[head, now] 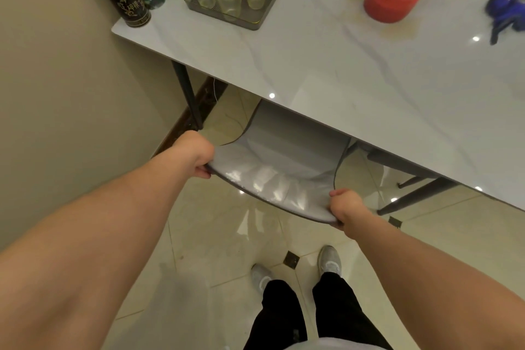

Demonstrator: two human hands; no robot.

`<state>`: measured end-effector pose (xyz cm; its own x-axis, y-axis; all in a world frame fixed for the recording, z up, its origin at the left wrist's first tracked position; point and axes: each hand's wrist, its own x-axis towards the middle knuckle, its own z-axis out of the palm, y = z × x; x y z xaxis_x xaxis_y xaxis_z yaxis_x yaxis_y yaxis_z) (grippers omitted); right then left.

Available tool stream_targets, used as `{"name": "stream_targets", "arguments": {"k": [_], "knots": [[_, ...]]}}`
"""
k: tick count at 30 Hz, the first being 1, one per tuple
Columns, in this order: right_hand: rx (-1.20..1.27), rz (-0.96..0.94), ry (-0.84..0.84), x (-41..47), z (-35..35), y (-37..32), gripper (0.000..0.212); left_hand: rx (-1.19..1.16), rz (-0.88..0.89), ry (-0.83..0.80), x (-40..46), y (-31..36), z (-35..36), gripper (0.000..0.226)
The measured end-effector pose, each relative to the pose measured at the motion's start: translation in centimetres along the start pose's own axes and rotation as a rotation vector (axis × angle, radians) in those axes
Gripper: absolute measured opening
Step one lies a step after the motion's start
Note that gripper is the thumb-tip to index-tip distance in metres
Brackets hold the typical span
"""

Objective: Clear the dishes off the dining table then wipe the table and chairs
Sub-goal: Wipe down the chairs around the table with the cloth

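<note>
Both arms stretched forward, left hand (196, 155) and right hand (345, 209) clenched on the curved grey chair (272, 176) back (glossy), seat tucked under the white marbled worktop (326, 65)

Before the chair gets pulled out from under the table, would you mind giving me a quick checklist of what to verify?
1. Left hand gripping the chair backrest: ok.
2. Right hand gripping the other end: ok.
3. Floor behind the chair clear of obstacles apart from the person's feet: ok.
4. Chair seat clear of the table edge: cannot tell, seat hidden underneath.
5. A cloth at hand for wiping: not ok, none visible.
</note>
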<state>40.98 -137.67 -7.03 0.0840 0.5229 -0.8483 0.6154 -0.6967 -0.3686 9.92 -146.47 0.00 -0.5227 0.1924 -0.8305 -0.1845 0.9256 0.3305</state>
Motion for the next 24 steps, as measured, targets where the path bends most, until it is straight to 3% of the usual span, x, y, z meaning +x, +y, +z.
{"name": "stream_targets", "arguments": {"k": [5,20,24], "knots": [[-0.093,-0.031,0.014,0.6,-1.3,1.0,0.029,0.013,0.037,-0.039,-0.8,-1.2,1.7,0.023],[-0.315,-0.128,0.046,2.9,-6.7,-1.3,0.029,-0.099,0.031,-0.088,-3.2,0.3,4.8,0.028],[-0.199,-0.128,0.086,3.3,-8.8,-0.6,0.028,-0.089,0.057,-0.101,-3.7,-0.2,6.4,0.03]]}}
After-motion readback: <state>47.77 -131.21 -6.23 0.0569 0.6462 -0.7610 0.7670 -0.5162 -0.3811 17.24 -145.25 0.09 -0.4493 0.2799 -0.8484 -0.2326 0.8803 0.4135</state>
